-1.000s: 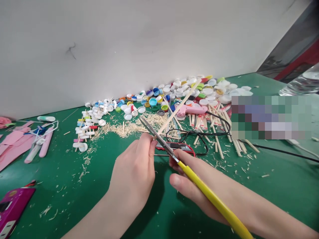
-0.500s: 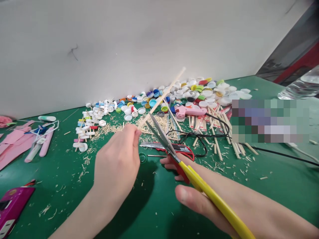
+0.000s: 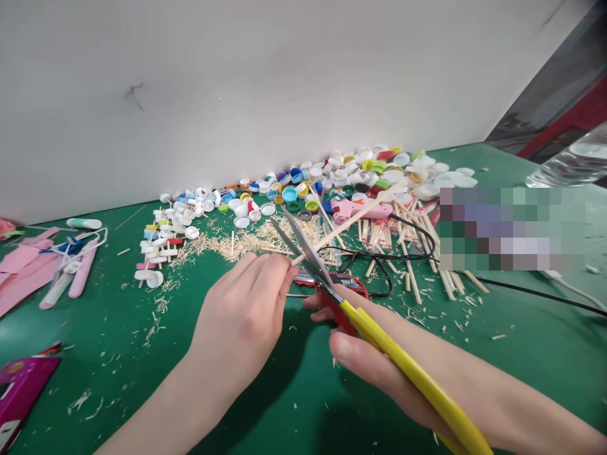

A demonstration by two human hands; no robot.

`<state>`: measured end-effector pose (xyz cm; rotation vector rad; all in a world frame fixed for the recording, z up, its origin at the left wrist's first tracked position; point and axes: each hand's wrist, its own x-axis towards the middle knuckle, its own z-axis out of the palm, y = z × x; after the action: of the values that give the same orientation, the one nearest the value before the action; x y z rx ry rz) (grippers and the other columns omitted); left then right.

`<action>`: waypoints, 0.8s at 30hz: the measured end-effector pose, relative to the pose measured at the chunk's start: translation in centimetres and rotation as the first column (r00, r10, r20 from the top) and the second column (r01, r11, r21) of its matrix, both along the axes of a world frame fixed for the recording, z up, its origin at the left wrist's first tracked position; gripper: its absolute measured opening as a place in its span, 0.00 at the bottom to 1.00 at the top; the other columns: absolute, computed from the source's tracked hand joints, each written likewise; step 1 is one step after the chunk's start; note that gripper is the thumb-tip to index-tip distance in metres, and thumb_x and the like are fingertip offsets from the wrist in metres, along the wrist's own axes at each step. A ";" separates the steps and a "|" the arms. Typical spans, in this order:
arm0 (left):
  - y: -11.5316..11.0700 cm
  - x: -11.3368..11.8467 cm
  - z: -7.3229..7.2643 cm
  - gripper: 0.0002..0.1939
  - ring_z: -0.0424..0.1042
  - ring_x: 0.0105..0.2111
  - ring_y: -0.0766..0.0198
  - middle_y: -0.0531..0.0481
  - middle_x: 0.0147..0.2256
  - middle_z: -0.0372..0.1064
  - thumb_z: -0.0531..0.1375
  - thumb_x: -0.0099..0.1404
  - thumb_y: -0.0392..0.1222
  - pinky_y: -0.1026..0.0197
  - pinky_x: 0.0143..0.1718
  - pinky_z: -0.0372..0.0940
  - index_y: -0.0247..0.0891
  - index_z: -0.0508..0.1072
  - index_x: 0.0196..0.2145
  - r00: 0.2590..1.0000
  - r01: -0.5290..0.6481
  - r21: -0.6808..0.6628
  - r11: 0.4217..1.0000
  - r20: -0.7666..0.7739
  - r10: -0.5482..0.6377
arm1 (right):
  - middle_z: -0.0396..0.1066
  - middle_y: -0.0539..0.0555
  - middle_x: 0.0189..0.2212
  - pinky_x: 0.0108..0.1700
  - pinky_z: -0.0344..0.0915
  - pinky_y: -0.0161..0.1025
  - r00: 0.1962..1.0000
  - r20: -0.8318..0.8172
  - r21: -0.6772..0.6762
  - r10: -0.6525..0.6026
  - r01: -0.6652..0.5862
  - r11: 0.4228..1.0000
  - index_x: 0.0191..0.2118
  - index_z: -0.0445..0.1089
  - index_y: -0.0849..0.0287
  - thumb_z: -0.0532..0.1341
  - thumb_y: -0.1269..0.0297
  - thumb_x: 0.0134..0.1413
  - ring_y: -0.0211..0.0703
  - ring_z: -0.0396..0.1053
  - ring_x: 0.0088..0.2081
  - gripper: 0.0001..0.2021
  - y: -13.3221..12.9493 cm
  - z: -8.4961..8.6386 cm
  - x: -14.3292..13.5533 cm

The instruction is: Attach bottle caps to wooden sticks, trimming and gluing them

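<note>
My left hand (image 3: 246, 303) is closed on a thin wooden stick (image 3: 353, 219), which slants up to the right from my fingertips. My right hand (image 3: 374, 360) holds a pair of scissors (image 3: 379, 341) with yellow and red handles. Their blades are parted and point up and left, and the stick crosses them close to my left fingers. Behind the scissors a red utility knife (image 3: 348, 284) lies on the table, partly covered. Wood shavings (image 3: 256, 239) are heaped just beyond my left hand.
Many bottle caps (image 3: 289, 194) line the wall. A pink glue gun (image 3: 363, 210) with a black cord lies by a bundle of sticks (image 3: 439, 256). Caps joined on sticks (image 3: 161, 253) stand left. A purple box (image 3: 26, 392) sits front left, a clear bottle (image 3: 569, 161) far right.
My left hand has moved right, towards the scissors. The stick has swung down to the right and now lies across the blades. My right hand has hardly moved.
</note>
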<state>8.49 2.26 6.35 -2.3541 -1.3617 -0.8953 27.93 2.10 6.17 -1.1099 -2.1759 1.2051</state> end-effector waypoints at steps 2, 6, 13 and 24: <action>0.1 -0.1 -0.1 0.09 0.64 0.27 0.66 0.50 0.26 0.64 0.50 0.68 0.32 0.63 0.28 0.60 0.34 0.65 0.31 1.000 0.015 -0.021 1.000 -0.005 -0.015 | 0.70 0.53 0.32 0.29 0.64 0.33 0.999 0.016 -0.086 0.033 -0.031 0.996 0.45 0.64 0.59 0.49 0.44 0.59 0.38 0.66 0.30 0.22 0.0 -0.2 0.0; 0.1 -0.7 0.2 0.07 0.63 0.30 0.64 0.50 0.28 0.64 0.50 0.67 0.29 0.62 0.30 0.60 0.36 0.64 0.33 0.993 0.070 -0.091 0.993 -0.087 -0.078 | 0.69 0.53 0.34 0.32 0.64 0.33 1.000 0.008 -0.143 0.003 -0.001 0.990 0.45 0.62 0.58 0.48 0.43 0.59 0.37 0.65 0.31 0.23 0.2 -0.2 -0.4; -0.1 -1.6 0.9 0.08 0.58 0.30 0.67 0.52 0.29 0.59 0.49 0.67 0.27 0.63 0.31 0.58 0.36 0.61 0.33 0.980 0.094 -0.137 0.986 -0.163 -0.116 | 0.56 0.46 0.17 0.20 0.50 0.31 0.980 0.132 -0.138 -0.146 0.164 0.977 0.23 0.55 0.58 0.48 0.46 0.59 0.31 0.52 0.19 0.22 0.4 -0.1 -1.8; -0.2 -1.7 1.8 0.05 0.63 0.31 0.61 0.47 0.29 0.63 0.50 0.68 0.39 0.57 0.32 0.61 0.37 0.63 0.34 0.964 0.020 0.048 0.999 -0.266 -0.006 | 0.57 0.47 0.18 0.21 0.50 0.31 0.970 0.183 -0.059 -0.158 0.171 0.983 0.25 0.56 0.58 0.46 0.47 0.60 0.31 0.52 0.19 0.21 0.4 -0.3 -1.6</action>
<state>6.80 2.07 8.11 -2.3457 -1.2027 -0.5818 26.30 2.55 5.89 -1.4493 -2.1303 1.1607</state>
